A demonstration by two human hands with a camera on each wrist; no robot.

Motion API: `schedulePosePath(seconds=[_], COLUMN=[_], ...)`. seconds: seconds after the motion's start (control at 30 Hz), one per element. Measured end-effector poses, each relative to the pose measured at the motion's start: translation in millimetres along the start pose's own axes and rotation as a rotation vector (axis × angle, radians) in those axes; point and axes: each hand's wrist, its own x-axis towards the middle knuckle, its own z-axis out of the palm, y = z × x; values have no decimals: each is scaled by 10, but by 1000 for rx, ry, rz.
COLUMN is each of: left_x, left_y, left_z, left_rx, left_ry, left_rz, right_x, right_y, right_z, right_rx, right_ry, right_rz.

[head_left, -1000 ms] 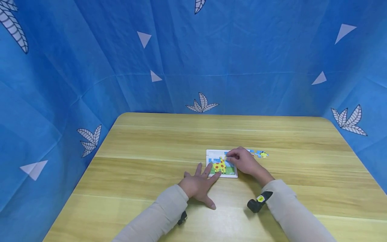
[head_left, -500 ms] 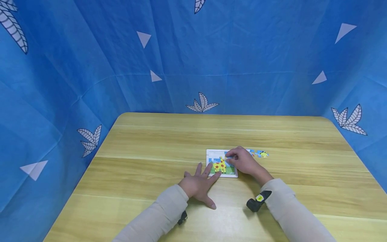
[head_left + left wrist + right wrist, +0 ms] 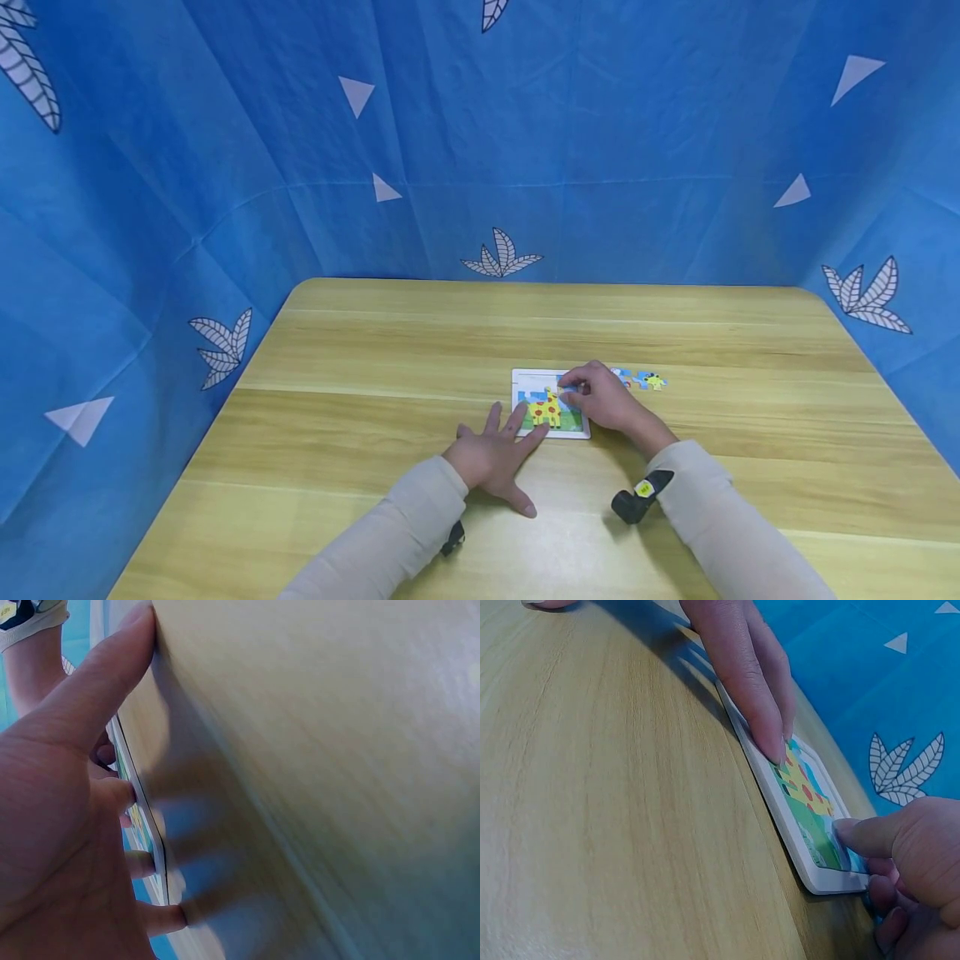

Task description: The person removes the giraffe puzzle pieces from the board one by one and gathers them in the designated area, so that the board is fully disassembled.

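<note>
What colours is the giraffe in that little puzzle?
The giraffe is yellow with red spots; the head view shows it best.

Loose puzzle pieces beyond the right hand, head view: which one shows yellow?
The rightmost yellow-and-blue piece, the one farther from the right hand. The blue-and-red piece lies just beside that hand and shows no visible yellow.

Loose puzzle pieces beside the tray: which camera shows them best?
The head view: it alone shows the loose pieces, right of the tray and near the right hand, though small. I can make out none in either wrist view, only the tray, seen at a slant.
</note>
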Motion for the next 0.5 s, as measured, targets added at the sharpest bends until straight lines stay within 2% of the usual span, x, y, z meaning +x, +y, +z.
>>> schedulePosePath(seconds=[0.5], left_x=[14], left_y=[3], left_z=[9], left_rx=[22], left_ry=[3], left_rz=[1], right_x=[-4], right_y=[11], right_z=[8], right_rx=[3], right_ry=[7], right_rz=[-2])
